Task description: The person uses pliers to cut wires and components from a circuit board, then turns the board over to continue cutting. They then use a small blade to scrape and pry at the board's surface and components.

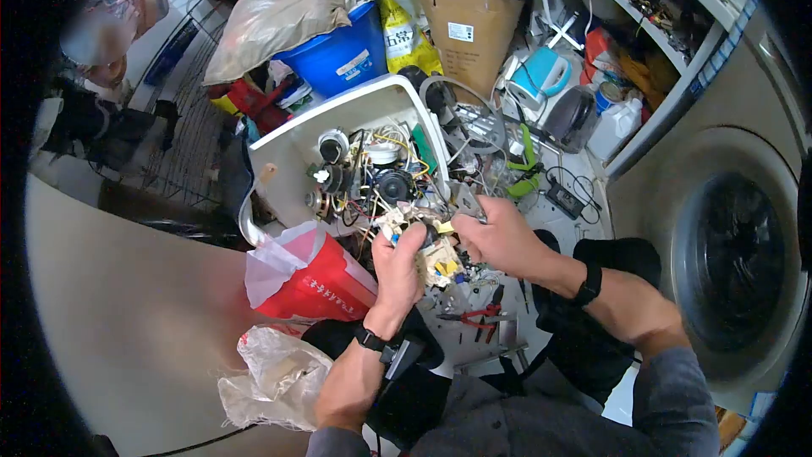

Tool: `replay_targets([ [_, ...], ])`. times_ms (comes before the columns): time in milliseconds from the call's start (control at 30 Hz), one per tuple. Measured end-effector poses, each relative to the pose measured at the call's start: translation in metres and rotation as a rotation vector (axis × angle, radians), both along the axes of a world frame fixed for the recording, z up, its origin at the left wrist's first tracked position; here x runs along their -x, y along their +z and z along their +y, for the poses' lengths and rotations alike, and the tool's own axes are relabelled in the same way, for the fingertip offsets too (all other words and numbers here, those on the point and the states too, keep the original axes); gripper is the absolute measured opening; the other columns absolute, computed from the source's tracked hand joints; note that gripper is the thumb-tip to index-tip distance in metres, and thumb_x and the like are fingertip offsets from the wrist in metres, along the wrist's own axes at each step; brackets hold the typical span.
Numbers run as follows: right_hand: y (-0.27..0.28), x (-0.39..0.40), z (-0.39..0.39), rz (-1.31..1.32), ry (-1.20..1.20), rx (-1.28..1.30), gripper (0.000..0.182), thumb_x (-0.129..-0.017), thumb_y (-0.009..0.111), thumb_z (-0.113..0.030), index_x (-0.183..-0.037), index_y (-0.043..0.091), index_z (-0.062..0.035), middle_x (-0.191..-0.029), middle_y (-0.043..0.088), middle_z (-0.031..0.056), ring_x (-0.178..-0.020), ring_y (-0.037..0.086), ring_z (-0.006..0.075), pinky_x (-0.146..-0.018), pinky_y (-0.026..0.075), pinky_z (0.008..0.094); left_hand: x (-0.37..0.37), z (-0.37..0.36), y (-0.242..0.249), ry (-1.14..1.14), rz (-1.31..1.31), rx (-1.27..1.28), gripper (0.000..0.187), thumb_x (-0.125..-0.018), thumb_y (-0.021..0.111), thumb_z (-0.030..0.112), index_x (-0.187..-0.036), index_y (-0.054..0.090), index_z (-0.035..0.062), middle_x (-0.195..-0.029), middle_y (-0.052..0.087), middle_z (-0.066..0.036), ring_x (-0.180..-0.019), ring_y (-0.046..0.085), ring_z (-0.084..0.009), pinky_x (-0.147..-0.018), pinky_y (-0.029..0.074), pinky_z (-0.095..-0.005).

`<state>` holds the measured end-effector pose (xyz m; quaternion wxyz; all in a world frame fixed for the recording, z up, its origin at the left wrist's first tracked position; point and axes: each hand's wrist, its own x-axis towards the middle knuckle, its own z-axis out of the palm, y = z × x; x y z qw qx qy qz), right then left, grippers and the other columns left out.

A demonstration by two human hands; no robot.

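My left hand (397,267) is closed around a cream-coated circuit board (441,259) with yellow and blue components on it. My right hand (499,237) has its fingers curled beside the board's upper right edge. A flat grey piece (468,200) shows above its thumb and finger; I cannot make out its kind. Just beyond both hands stands a white plastic bin (283,148) filled with small motors (395,186), wires and other electrical parts. Below the board, red-handled pliers (474,316) lie on the floor among small loose pieces.
A red bag (326,283) and a white woven sack (275,377) are at the left. Behind the bin are a blue bucket (338,55) and a cardboard box (465,30). A black power adapter (567,199) lies near the washing machine (736,237) at the right.
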<state>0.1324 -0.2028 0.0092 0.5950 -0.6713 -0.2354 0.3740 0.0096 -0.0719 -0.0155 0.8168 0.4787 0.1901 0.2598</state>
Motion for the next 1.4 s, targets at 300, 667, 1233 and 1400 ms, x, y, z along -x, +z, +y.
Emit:
replay_targets([
  [300,-0.01,0.012,0.005,-0.665,0.049,-0.056,0.02,-0.094,0.067,-0.019,-0.095,0.063,0.001,-0.075,0.066,0.0178,-0.066,0.066,0.0332,-0.06,0.05,0.0412,-0.009,0.014,-0.019,-0.008,0.091,0.474,0.029,-0.105,0.054,0.027,-0.119,0.065,0.0038,-0.103,0.072,-0.01,-0.093,0.071,-0.0213,-0.089,0.056,-0.0369],
  [667,-0.009,-0.005,-0.005,-0.64,0.055,-0.06,0.021,-0.096,0.069,-0.019,-0.101,0.067,0.0005,-0.079,0.067,0.0179,-0.068,0.065,0.022,-0.064,0.05,0.0365,0.001,0.047,-0.018,-0.13,-0.076,0.725,0.052,-0.105,0.045,0.044,-0.122,0.062,-0.0019,-0.109,0.07,-0.019,-0.097,0.07,-0.0339,-0.086,0.059,-0.0478],
  [1233,-0.015,-0.021,0.021,-0.825,0.311,-0.141,0.041,-0.08,0.083,-0.023,-0.114,0.071,-0.0027,-0.107,0.065,0.0135,-0.098,0.065,0.032,-0.087,0.053,0.0382,0.011,0.027,-0.002,-0.312,0.131,0.81,0.053,-0.109,0.038,0.05,-0.132,0.057,0.0057,-0.112,0.073,-0.017,-0.084,0.075,-0.0385,-0.073,0.064,-0.0544],
  [1400,-0.026,-0.021,0.024,-0.846,0.453,-0.115,0.045,-0.08,0.082,-0.023,-0.118,0.069,-0.0023,-0.108,0.065,0.0142,-0.099,0.065,0.0336,-0.088,0.053,0.0402,0.017,0.025,-0.009,-0.422,0.2,0.678,0.067,-0.106,0.034,0.064,-0.127,0.06,0.0049,-0.104,0.074,-0.017,-0.076,0.076,-0.0337,-0.064,0.065,-0.0438],
])
